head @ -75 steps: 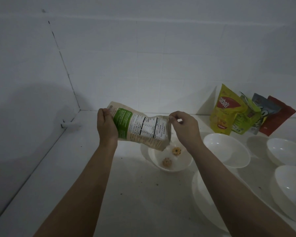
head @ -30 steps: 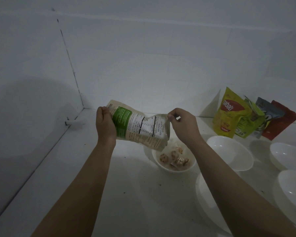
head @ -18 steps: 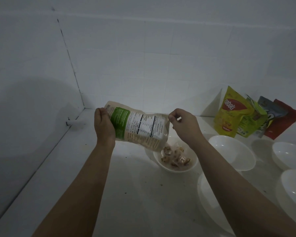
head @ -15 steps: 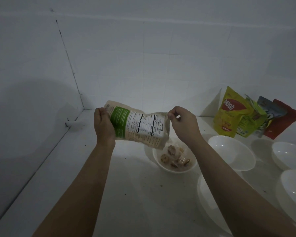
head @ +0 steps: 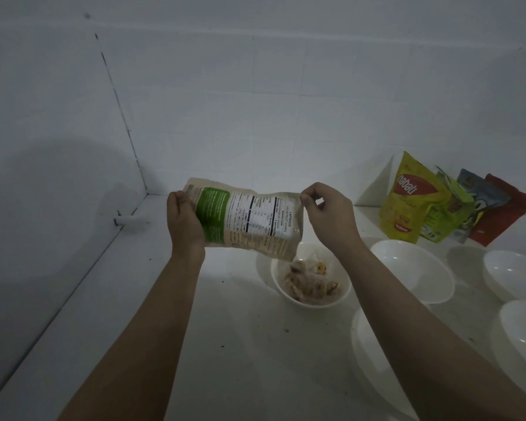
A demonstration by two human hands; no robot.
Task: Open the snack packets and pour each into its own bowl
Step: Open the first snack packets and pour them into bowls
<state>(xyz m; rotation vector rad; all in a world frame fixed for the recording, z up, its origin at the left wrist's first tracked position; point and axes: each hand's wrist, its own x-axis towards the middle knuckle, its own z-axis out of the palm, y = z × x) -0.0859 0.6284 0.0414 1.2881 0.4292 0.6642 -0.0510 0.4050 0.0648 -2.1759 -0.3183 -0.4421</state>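
Left hand (head: 184,221): clamped round the bottom end of the jackfruit chip packet (head: 249,221).
Right hand (head: 328,215): pinching the packet's upper corner at the mouth.
Packet: held sideways above the desk (head: 240,344), mouth tipped over the small bowl (head: 312,279).
Bowl: holding chips (head: 307,284).
Other packets (head: 450,205): leaning on the wall.

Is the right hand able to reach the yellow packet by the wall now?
Probably not yet: the right hand pinches the tilted packet. The way to the yellow packet looks free.
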